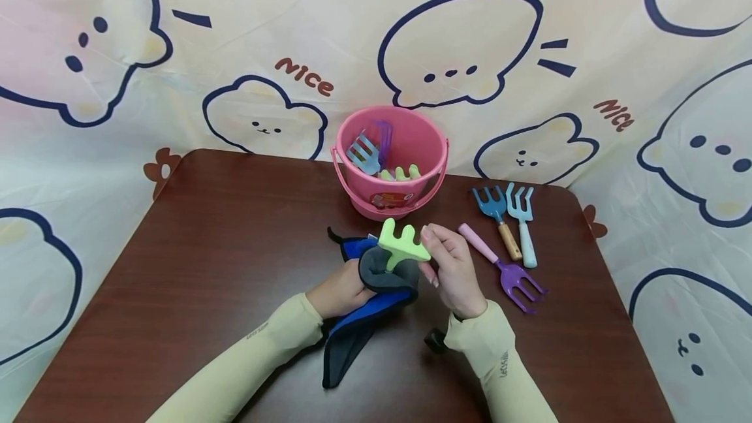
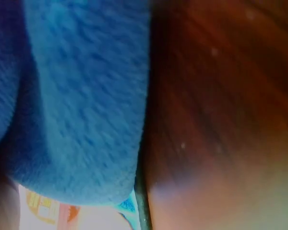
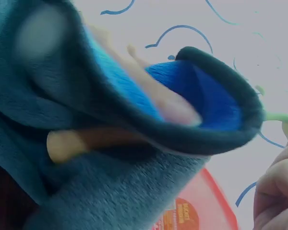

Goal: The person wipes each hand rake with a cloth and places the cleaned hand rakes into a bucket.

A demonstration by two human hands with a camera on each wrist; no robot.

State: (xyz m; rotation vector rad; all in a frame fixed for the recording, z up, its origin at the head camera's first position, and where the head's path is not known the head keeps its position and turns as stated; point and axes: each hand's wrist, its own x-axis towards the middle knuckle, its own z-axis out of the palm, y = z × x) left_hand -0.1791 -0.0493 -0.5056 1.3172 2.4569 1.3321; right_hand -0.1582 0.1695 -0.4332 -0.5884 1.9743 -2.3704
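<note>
Cloth [image 1: 364, 305] sits nearest me, blue on one face and grey on the other, part trailing on the table [image 1: 194, 260] and part bunched in my left hand [image 1: 341, 292], whose fingers are curled around the wad. That wad wraps the handle of the green rake [image 1: 402, 243], and my right hand [image 1: 452, 269] pinches the rake's head between thumb and fingers, holding it just above the table in front of the bucket [image 1: 390, 162]. I judge this rake to be mid-wipe, neither finished nor put away. In the right wrist view, the cloth fold fills the frame, with something pale tucked inside it.

Just right of that hand lie three tools apparently still waiting: a purple fork [image 1: 505, 269], then a blue fork [image 1: 496, 217] and a pale blue fork [image 1: 523, 224] side by side. Farther back, the pink bucket already holds a blue rake, something purple and a green piece. By my reckoning roughly half is done.
</note>
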